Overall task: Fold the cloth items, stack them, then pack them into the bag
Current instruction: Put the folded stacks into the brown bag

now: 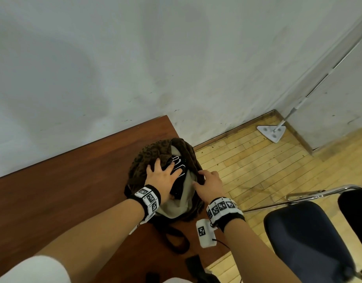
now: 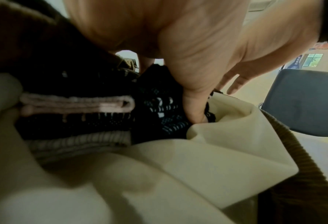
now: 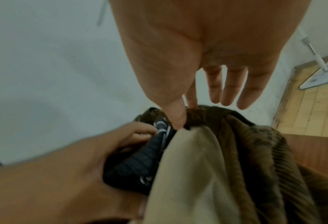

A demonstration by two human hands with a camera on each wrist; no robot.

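From the head view, the left hand (image 1: pixel 162 177) lies spread, fingers flat on the black patterned cloth (image 1: pixel 179 170) inside the brown bag (image 1: pixel 141 158) at the table's (image 1: pixel 63 190) right edge, while the right hand (image 1: pixel 209 184) pinches the bag's right rim. The left wrist view shows folded cloths (image 2: pixel 76 115) stacked inside the cream lining (image 2: pixel 207 166), their far ends hidden. In the right wrist view, thumb and forefinger nip the rim; the other fingers (image 3: pixel 230 91) hang straight.

Your left hand (image 1: pixel 162 178) lies palm down, fingers spread and nearly straight, forearm reaching in from lower left. Your right hand (image 1: pixel 209 185) pinches with thumb and forefinger, the other 3 fingers (image 3: pixel 228 89) extended.
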